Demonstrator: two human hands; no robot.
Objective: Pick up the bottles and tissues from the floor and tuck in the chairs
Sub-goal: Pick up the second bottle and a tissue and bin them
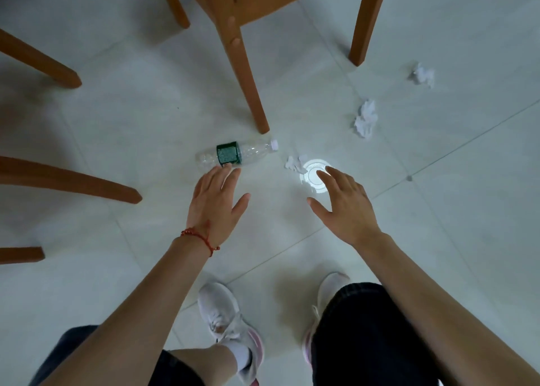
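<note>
A clear plastic bottle with a green label and pale cap lies on its side on the tiled floor, just in front of a wooden chair leg. My left hand, fingers spread and holding nothing, hovers right beside the bottle's label. My right hand is spread too, with its fingertips over a bright round light reflection on the floor. A small crumpled tissue lies just left of that reflection. A second crumpled tissue lies further right. A third tissue lies beyond it, near another chair leg.
Wooden chair legs stand at the top; more chair legs slant in from the left edge. My two feet in pale sneakers stand on the floor below my arms. Open tile floor stretches to the right.
</note>
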